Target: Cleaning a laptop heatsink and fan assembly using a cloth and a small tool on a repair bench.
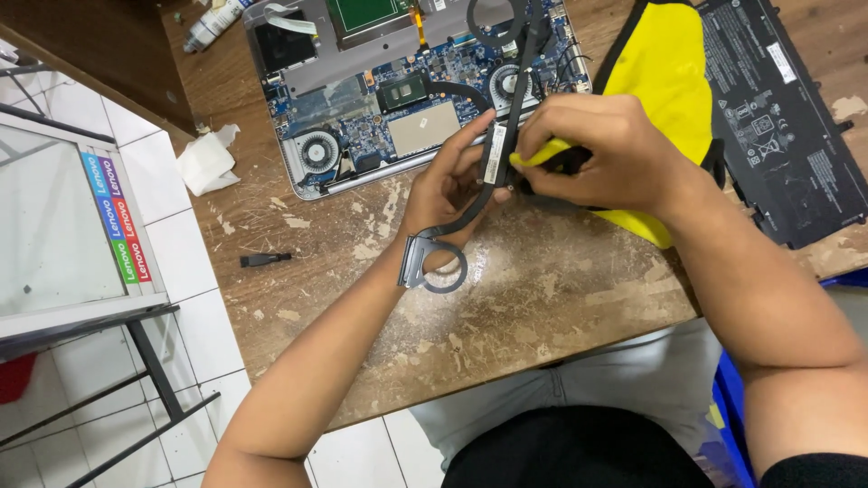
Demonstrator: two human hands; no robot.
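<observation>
now, left hand (449,185) pinching a long black heat pipe strip (503,136); right hand (604,149) gripping a yellow-handled tool (541,154) against it. opened laptop (411,86) just beyond both hands.

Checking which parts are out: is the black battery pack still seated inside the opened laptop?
No, the battery pack lies on the wooden table, right of the opened laptop.

A flat black battery pack (782,117) with white printed labels is lying at the upper right of the frame. A vertical strip of blue, purple, red and green stickers (117,217) is sitting on the glass panel at the left. A small white label (495,154) is showing on the dark strip at centre.
</observation>
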